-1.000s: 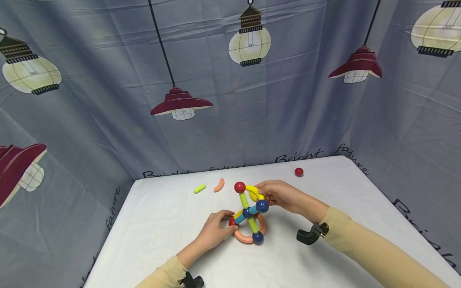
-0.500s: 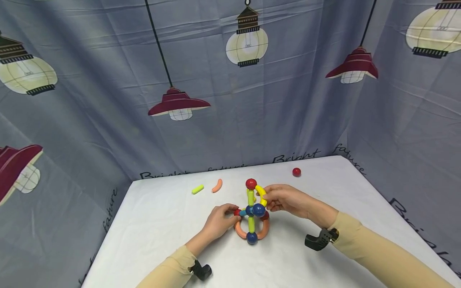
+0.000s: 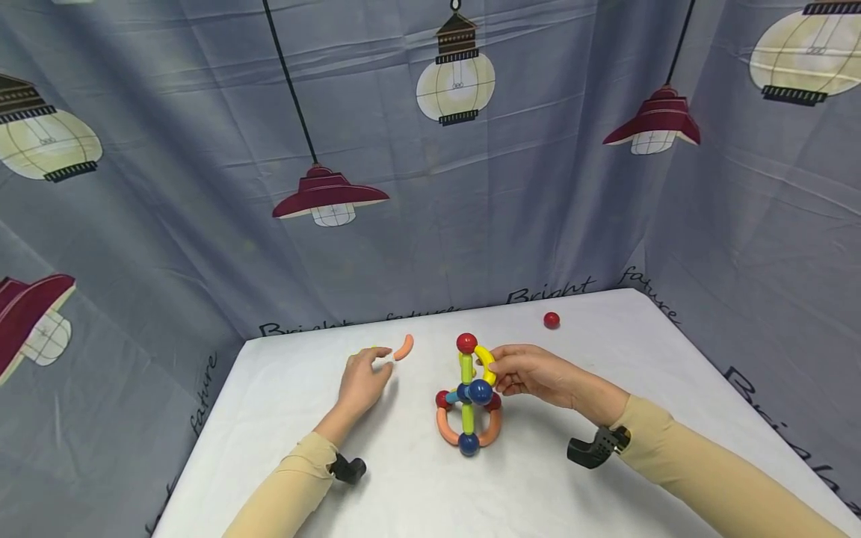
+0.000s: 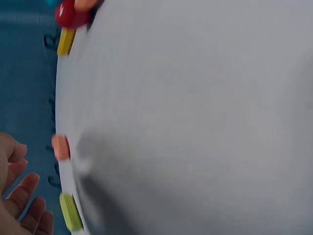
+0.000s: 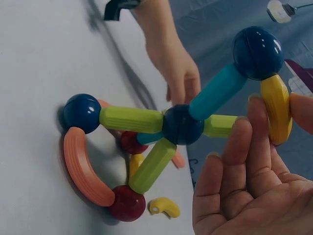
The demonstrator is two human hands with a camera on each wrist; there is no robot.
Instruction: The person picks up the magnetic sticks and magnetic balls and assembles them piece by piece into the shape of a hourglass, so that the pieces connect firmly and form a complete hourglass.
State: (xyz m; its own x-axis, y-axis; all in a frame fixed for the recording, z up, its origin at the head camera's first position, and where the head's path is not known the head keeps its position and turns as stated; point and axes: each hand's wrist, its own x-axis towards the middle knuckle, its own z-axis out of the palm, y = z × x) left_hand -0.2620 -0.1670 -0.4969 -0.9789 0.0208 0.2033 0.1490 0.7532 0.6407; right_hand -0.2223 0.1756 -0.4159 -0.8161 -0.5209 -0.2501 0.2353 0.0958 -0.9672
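Note:
A structure of magnetic rods and balls (image 3: 467,420) stands on the table, with a red ball (image 3: 467,343) on top and orange curved rods around its base. My right hand (image 3: 541,375) pinches the yellow curved rod (image 5: 278,111) on its upper right between thumb and finger; that rod touches a blue ball (image 5: 257,53). Away from the structure, my left hand (image 3: 363,382) hovers with loosely bent fingers, holding nothing. Close by are a light green rod (image 4: 71,212), mostly hidden behind the hand in the head view, and an orange curved rod (image 3: 404,347).
A loose red ball (image 3: 551,320) lies at the back right of the white table (image 3: 282,388). In the right wrist view a short yellow curved rod (image 5: 165,207) lies behind the structure. A grey patterned curtain (image 3: 377,269) hangs around the table.
The structure has been turned and now stands upright. My left hand has let go of its left side and moved back and left to the loose rods. The right hand keeps its pinch.

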